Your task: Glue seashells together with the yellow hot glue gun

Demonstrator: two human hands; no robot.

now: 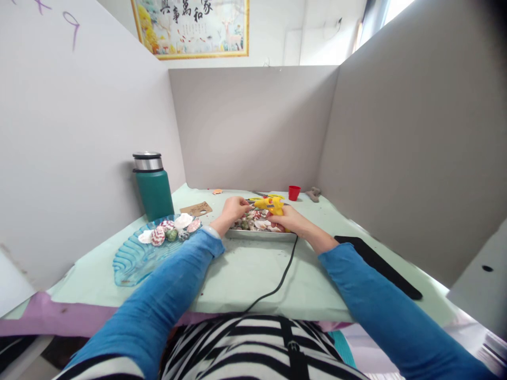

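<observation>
My right hand (287, 218) is wrapped round the handle of a yellow hot glue gun (271, 205), its nozzle pointing left toward my other hand. Below them lies a shallow metal tray (261, 236) filled with small seashells (261, 224). My left hand (235, 207) is at the tray's left side with its fingertips pinched together; whatever lies between them is too small to make out. A black cord (283, 277) runs from the glue gun side down over the table's front edge.
On the left, a blue shell-shaped glass dish (132, 258) holds several shells, with a green bottle (152, 187) behind it. A cardboard tag (197, 209), scissors (276, 196), a red cup (293, 193) and driftwood (313, 194) lie farther back. A black mat (378, 266) is right.
</observation>
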